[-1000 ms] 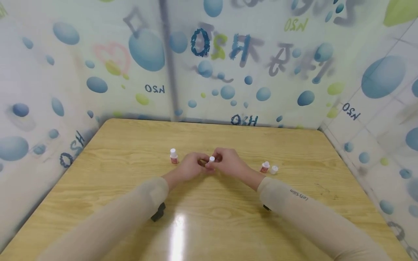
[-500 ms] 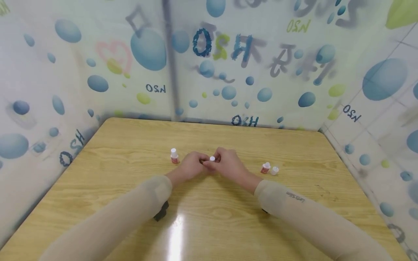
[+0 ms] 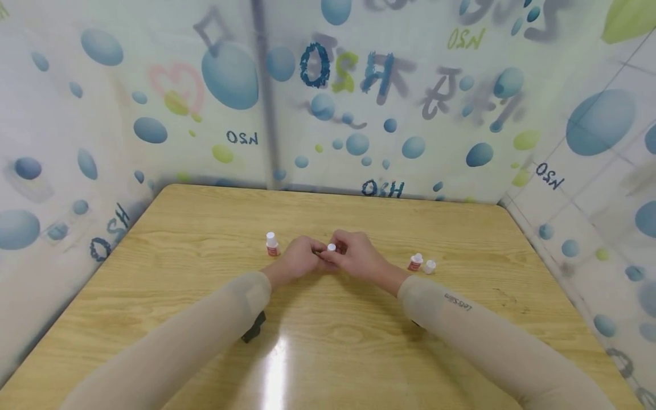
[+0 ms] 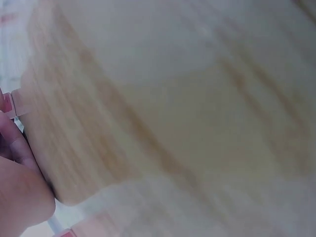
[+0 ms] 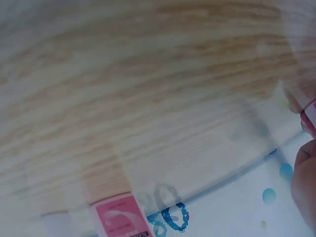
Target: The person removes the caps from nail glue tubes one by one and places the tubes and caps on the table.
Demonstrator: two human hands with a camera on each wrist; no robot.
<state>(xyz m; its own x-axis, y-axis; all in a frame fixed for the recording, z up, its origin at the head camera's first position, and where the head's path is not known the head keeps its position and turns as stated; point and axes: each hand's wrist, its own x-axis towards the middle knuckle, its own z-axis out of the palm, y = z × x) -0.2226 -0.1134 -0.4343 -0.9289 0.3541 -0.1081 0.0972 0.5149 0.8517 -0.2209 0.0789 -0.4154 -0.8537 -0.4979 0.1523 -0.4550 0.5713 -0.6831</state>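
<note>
Near the middle of the table, both hands meet around a small bottle with a white cap (image 3: 331, 247). My left hand (image 3: 299, 257) holds the bottle low down, its body mostly hidden by fingers. From the other side, the thumb and fingers of my right hand (image 3: 359, 254) pinch it at the cap. A bit of its pink label (image 4: 7, 102) shows at the edge of the left wrist view. Only part of the right hand (image 5: 305, 182) appears in the right wrist view.
Left of the hands stands a capped white bottle (image 3: 272, 245) with a red label. To the right, a similar bottle (image 3: 415, 262) has its narrow tip bare, with a loose white cap (image 3: 429, 267) beside it. A patterned wall rises behind the wooden table (image 3: 348, 353).
Both hands stay in place around the bottle. The right thumb and fingers have shifted slightly at the cap, and less of the bottle's body shows now. The other bottles stand where they were.
</note>
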